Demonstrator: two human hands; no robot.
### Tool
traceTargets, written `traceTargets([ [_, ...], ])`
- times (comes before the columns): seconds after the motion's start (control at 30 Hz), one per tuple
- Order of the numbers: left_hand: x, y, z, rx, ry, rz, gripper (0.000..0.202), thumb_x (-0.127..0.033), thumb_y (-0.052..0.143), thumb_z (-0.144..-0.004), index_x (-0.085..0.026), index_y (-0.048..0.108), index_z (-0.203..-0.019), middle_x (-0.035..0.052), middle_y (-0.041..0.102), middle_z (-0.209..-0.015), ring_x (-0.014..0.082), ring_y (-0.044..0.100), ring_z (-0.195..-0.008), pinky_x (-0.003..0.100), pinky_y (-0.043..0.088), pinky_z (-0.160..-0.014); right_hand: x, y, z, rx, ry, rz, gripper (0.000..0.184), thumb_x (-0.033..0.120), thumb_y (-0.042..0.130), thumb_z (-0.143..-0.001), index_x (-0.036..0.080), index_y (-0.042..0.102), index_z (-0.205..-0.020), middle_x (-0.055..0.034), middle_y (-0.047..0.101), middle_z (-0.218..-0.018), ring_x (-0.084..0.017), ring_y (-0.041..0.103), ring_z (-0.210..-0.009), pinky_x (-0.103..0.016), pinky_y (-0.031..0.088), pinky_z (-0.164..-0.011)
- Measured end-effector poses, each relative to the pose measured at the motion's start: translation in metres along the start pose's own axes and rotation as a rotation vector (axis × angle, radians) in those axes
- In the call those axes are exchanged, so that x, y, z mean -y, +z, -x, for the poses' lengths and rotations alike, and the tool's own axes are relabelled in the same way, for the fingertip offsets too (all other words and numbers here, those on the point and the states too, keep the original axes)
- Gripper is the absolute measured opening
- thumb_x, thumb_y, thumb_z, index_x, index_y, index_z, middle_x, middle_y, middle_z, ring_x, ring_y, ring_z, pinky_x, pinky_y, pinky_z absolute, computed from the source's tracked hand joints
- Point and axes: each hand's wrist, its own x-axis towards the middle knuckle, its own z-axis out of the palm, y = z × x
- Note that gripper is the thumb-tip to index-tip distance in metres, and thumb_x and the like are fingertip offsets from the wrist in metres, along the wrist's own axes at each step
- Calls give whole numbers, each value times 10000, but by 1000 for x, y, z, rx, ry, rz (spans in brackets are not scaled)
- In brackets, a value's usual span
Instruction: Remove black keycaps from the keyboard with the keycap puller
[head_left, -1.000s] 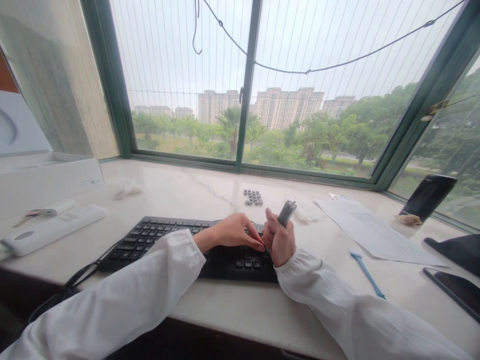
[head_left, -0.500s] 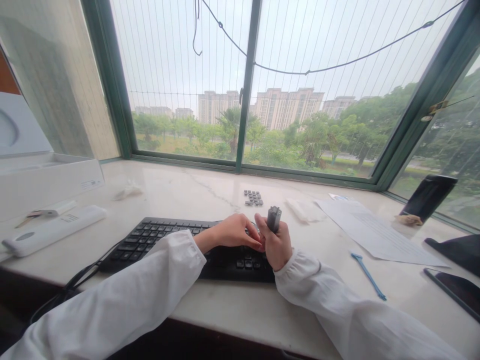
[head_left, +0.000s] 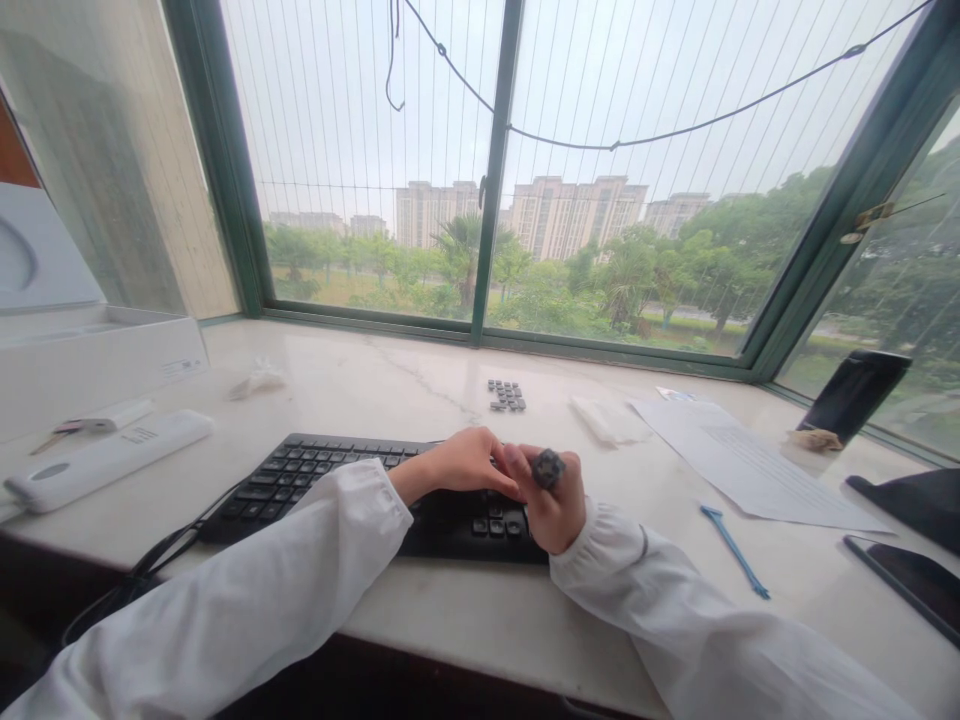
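Since a moment ago the grey tool (head_left: 547, 467) has tipped over from upright, and now its end points toward the viewer. It sits above the right end of the black keyboard (head_left: 315, 478), and the right hand (head_left: 556, 508) is clenched around it. The left hand (head_left: 466, 463) lies at 9 o'clock from the tool with its fingertips down on the keys; whether it pinches one I cannot tell. A small group of loose keycaps (head_left: 507, 394) rests on the marble sill (head_left: 465, 610) at 12 o'clock from the hands. At 3 o'clock lie a blue stick (head_left: 735, 550) and some paper sheets (head_left: 750, 465).
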Motion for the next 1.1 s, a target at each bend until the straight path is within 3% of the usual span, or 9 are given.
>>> traceTargets([
  [0.1,1,-1,0,-4,-1,-15,333,-444,713,-642,-112,710,-666,-32,536,-528,98,449,-537,208,322,-503,10,-2,2,30,-48,22,494,424,479,-887,180,295,-498,43,213,-525,-76,209,-511,-244,189,-470],
  [0.27,-7,-1,1,30,-13,32,353,-472,721,-648,-164,772,-813,12,703,-697,157,598,-687,222,422,-647,8,-15,-13,-185,-43,141,490,429,495,-874,182,308,-493,48,252,-484,-72,250,-486,-234,226,-472],
  [0.33,-10,-2,1,43,-30,54,375,-488,719,-650,-173,776,-847,28,726,-755,177,627,-744,228,436,-673,0,-21,-22,-208,-24,232,504,452,502,-854,186,296,-479,47,233,-484,-73,248,-490,-233,223,-469],
  [0.4,-12,-4,1,-9,-47,77,395,-503,705,-663,-177,773,-875,34,735,-801,191,639,-788,235,447,-697,-10,-26,-31,-153,22,315,519,490,505,-829,186,314,-454,43,243,-472,-76,266,-477,-235,222,-461],
  [0.5,-11,-9,0,-179,-83,64,420,-534,668,-692,-178,766,-891,38,738,-846,201,649,-817,258,458,-753,-28,-31,-40,-15,107,404,492,488,498,-821,170,426,-452,33,332,-449,-94,346,-469,-235,250,-469],
  [0.67,-6,-15,-3,-370,-86,-24,348,-491,627,-742,-196,755,-876,38,736,-893,210,654,-894,277,460,-816,-47,-34,-44,153,129,483,330,429,511,-825,187,668,-665,-2,601,-573,-137,520,-559,-230,328,-535],
  [0.87,-2,-11,-4,-402,-97,0,365,-486,638,-744,-177,708,-925,50,733,-808,200,678,-773,270,476,-705,-49,-33,-43,150,74,558,328,444,496,-841,202,656,-689,-16,632,-601,-147,513,-556,-239,327,-553],
  [1.1,0,-10,-1,-380,-24,-35,290,-440,631,-772,-195,719,-898,41,731,-796,193,680,-777,257,467,-701,-50,-32,-42,205,93,583,409,496,471,-848,184,601,-619,-15,590,-556,-132,456,-524,-238,300,-526],
])
